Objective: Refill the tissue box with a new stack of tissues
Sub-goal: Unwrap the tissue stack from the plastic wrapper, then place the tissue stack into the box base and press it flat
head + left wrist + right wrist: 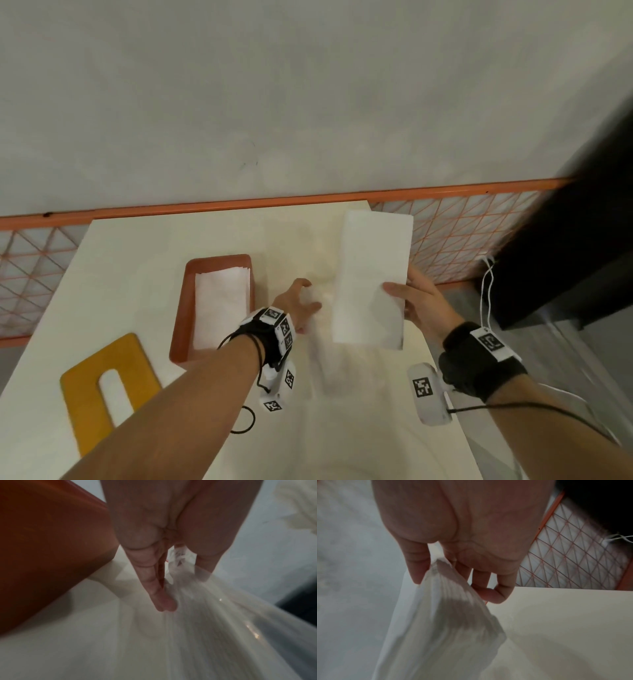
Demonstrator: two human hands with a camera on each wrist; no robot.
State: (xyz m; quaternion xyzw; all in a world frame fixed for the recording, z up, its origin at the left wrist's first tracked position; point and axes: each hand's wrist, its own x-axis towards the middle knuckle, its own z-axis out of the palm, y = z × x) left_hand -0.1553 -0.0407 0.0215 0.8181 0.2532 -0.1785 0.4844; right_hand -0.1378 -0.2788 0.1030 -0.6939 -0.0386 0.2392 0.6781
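Note:
My right hand (409, 298) holds a white tissue stack (371, 274) by its near right edge, thumb on top, lifted above the table. In the right wrist view, thumb and fingers of that hand (455, 588) pinch the stack's (445, 628) end. My left hand (303, 303) grips a clear plastic wrapper (325, 359), which trails blurred toward me. Seen from the left wrist, the left hand (185, 592) pinches the wrapper (214, 628) beside the box (51, 547). The orange-brown tissue box (181, 308) stands open at left with white tissues (221, 301) inside.
A yellow lid (85, 387) with a slot lies at the near left of the cream table (137, 257). An orange mesh fence (462, 233) runs behind the table. A dark unit (565, 257) and a white cable (486, 291) are at right.

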